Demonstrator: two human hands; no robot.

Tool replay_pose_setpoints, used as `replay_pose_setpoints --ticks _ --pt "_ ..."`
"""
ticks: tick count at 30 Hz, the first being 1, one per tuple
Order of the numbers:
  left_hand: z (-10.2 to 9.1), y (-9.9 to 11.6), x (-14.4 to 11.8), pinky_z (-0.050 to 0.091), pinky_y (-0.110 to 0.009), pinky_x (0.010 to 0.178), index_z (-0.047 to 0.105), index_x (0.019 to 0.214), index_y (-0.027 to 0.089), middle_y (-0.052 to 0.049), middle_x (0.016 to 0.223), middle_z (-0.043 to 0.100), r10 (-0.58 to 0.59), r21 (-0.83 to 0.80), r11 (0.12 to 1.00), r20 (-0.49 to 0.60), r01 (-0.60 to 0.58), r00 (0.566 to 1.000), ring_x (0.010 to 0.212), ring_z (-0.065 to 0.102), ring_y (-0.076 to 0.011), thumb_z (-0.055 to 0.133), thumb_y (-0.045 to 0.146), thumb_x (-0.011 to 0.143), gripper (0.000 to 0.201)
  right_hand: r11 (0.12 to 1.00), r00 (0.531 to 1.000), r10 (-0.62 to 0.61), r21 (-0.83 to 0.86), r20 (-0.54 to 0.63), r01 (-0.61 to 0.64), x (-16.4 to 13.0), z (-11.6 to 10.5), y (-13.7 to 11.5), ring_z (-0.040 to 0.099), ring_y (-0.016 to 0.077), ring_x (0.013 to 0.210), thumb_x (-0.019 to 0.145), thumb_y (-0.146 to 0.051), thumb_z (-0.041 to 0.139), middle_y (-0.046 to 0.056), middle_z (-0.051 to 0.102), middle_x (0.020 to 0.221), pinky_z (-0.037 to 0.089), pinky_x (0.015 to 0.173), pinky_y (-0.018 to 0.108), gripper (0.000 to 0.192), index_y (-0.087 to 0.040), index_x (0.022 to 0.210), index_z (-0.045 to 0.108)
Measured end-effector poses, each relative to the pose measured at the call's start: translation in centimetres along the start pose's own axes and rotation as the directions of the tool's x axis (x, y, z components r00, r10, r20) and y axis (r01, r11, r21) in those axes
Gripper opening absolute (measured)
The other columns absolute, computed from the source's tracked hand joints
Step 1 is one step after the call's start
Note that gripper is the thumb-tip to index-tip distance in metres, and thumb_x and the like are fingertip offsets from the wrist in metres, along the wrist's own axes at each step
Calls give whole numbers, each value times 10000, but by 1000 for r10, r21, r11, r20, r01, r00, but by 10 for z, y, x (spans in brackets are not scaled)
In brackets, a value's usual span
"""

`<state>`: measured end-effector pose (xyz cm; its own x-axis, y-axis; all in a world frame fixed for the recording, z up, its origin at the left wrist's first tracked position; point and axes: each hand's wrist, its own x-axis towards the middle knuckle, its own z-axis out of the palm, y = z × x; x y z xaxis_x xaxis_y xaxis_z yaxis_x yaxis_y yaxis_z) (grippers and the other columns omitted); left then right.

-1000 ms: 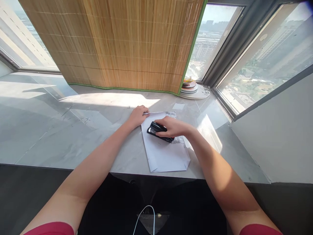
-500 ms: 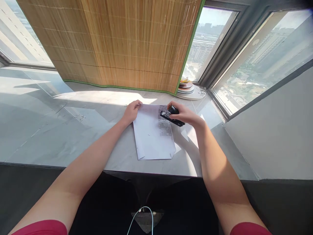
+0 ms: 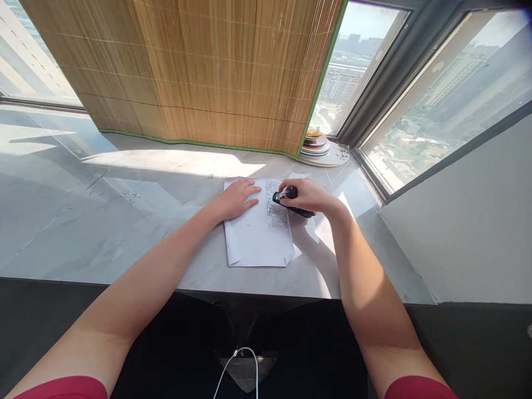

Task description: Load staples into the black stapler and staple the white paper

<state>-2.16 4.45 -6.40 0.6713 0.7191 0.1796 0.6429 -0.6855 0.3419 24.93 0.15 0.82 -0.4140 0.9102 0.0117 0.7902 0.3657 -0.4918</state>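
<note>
The person's left hand [image 3: 239, 199] rests flat on the white paper [image 3: 260, 244], fingers spread. The right hand [image 3: 310, 195] grips the black stapler [image 3: 298, 211] across the paper's right edge. Paper location: on the counter [image 3: 103, 233].

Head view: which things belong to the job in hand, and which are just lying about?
In use:
Black stapler, gripped in the right hand
White paper with dense black marks, under the flat left hand

Lying about:
Stack of round white and brown plates near the window
Tiny dark slivers on the grey countertop
</note>
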Motion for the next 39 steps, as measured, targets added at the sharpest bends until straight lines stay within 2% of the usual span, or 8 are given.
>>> replay_pose_setpoints --ticks 4,8,12,15,19,29,33,39 --pt "6 -8 0 167 -568 1305 524 1504 247 -99 1686 383 -69 28 997 25 68 997 1578 289 -315 413 478 1054 517 994 992 88 -77 85 -82 -7 -11 14 630 231 825 805 -453 719 40 706 834 441 717 334 233 -235 887 728" --pt "2 -5 0 151 -592 1300 552 1476 235 -109 1673 405 -88 -3 996 13 88 996 1577 295 -321 418 434 1058 481 975 958 169 -182 233 -127 -16 -20 22 606 220 727 770 -479 755 38 669 743 404 620 331 251 -236 763 697" --pt "-4 20 -1 227 -533 1295 632 1410 266 -76 1639 462 91 -149 985 29 -86 995 1521 395 -299 461 457 1051 441 984 929 134 -159 346 -83 -17 -16 15 589 202 691 767 -499 777 33 666 748 393 612 332 281 -240 746 671" --pt "-3 38 -4 247 -486 1292 632 1433 349 -23 1629 486 277 -271 934 140 -233 951 1519 408 -285 528 531 1022 461 994 928 86 -100 363 -53 -14 -11 6 600 208 711 756 -533 801 32 673 772 397 630 334 313 -247 804 684" --pt "1 46 -7 154 -507 1318 532 1530 402 5 1690 398 295 -267 935 221 -234 929 1582 311 -297 633 612 940 635 996 917 84 -62 390 -65 -12 -10 -1 606 207 727 773 -640 778 40 686 820 391 631 328 412 -247 850 683" --pt "11 45 -6 44 -511 1334 366 1645 297 -54 1753 237 136 -162 981 196 -105 971 1623 209 -309 533 715 952 826 994 917 112 -33 382 -108 -9 -5 -1 605 216 735 779 -741 750 54 677 862 414 632 341 508 -259 928 686" --pt "10 49 -7 47 -531 1332 390 1630 324 -40 1738 289 138 -183 978 187 -103 973 1619 224 -306 514 695 971 766 996 932 51 49 359 -73 -3 5 -4 630 235 818 900 -779 589 67 706 923 458 702 350 537 -253 949 683" --pt "7 52 -7 81 -600 1320 438 1598 353 -36 1683 410 176 -239 961 152 -137 973 1574 321 -343 564 655 963 714 978 978 61 185 202 -99 5 21 -16 645 273 999 978 -832 337 100 740 1022 470 879 371 697 -252 1080 711"
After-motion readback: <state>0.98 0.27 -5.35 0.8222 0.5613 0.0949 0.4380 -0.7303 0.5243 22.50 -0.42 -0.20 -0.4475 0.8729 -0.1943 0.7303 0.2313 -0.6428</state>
